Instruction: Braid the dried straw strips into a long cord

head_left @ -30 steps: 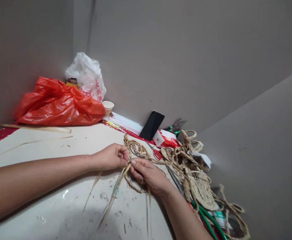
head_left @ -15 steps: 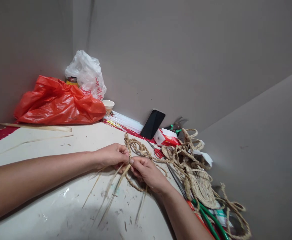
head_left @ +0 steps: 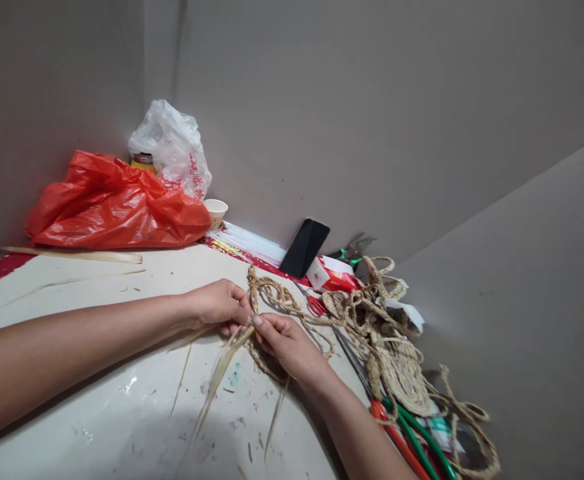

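Observation:
My left hand [head_left: 225,307] and my right hand [head_left: 288,343] meet over the white table, fingertips almost touching. Both are closed in a pinch on straw strands [head_left: 221,373] at the working end of a braided straw rope [head_left: 253,287]. Loose strand ends fan downward from the fingers toward the front of the table. The finished braid rises behind the fingers, and a loop of it curves below my right hand. Further braid runs right into a tangled heap of straw rope [head_left: 402,373]. Exactly which strands each hand grips is partly hidden by the fingers.
Scissors with red handles [head_left: 316,305] and a black phone [head_left: 305,248] lie behind the hands, near a red-and-white box [head_left: 333,275]. Green-handled shears [head_left: 419,440] rest at right. A red plastic bag [head_left: 119,210], a paper cup [head_left: 216,212] and loose straw [head_left: 77,254] stand at back left.
Both hands have shifted slightly left. The left fingers have come round the strands from above, and the hanging strands now bunch closer together, with some lying leftward under the left wrist.

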The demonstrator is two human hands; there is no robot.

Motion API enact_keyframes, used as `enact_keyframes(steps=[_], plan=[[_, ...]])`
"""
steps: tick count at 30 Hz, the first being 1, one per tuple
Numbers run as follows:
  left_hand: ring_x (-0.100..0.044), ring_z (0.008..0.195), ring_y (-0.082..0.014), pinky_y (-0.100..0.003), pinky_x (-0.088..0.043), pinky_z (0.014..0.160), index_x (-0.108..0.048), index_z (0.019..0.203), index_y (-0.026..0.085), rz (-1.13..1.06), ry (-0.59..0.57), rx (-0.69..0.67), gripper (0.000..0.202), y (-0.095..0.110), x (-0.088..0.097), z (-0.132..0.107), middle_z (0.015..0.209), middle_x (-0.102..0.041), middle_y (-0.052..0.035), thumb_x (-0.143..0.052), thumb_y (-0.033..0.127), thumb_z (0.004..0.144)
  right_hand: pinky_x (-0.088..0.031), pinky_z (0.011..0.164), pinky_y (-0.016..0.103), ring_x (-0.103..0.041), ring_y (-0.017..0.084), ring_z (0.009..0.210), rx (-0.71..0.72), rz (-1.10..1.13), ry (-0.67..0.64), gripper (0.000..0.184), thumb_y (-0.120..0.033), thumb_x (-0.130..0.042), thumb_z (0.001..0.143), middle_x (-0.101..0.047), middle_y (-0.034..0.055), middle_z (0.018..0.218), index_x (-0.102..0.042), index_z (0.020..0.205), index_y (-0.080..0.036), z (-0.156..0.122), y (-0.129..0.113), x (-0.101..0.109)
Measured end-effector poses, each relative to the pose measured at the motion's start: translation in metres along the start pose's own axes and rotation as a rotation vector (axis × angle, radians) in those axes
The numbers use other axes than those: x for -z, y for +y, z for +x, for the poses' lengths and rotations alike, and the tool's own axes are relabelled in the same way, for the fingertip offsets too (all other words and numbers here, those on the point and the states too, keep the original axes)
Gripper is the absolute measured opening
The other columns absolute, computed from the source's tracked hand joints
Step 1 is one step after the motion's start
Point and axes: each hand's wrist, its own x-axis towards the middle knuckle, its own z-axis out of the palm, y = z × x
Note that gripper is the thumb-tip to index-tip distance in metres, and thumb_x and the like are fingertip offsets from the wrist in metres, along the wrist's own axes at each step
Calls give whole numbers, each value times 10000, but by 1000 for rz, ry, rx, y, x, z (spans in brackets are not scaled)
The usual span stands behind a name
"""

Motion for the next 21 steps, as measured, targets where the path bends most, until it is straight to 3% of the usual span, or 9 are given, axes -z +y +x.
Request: enact_keyframes(steps=[5,9,14,17,21], plan=[[-396,304,-58,-146,-257,336,-503,659,162,-42,42,18,76,8,-7,-6,391,-517,45,-529,111,609,-86,345,202,-168,34,343,-171,286,83,396,-493,-619,752,-319,-93,405,-483,568,-169,-4,-4,-6],[-428,299,-63,-142,-279,339,-456,658,170,-101,82,54,101,8,-17,-10,415,-550,34,-497,84,622,-85,324,168,-155,12,324,-246,456,101,364,-466,-706,671,-344,-103,378,-553,608,-142,-4,-4,-8],[-495,334,-101,-175,-345,352,-413,679,182,-54,109,-14,104,7,-26,-16,458,-577,14,-487,109,677,-97,305,165,-175,11,302,-246,447,95,381,-478,-681,690,-385,-84,357,-563,590,-130,-4,-6,-12],[-503,338,-110,-187,-364,361,-392,682,188,-21,95,5,112,9,-28,-18,456,-575,11,-461,100,690,-119,294,171,-181,17,285,-223,416,94,425,-514,-657,697,-353,-87,330,-525,535,-144,-5,-6,-14],[-520,367,-124,-205,-383,385,-392,700,191,80,97,-4,101,12,-27,-20,460,-564,18,-450,108,704,-101,301,169,-199,12,295,-237,440,69,425,-512,-652,705,-415,-62,367,-556,553,-126,-5,-7,-15]])
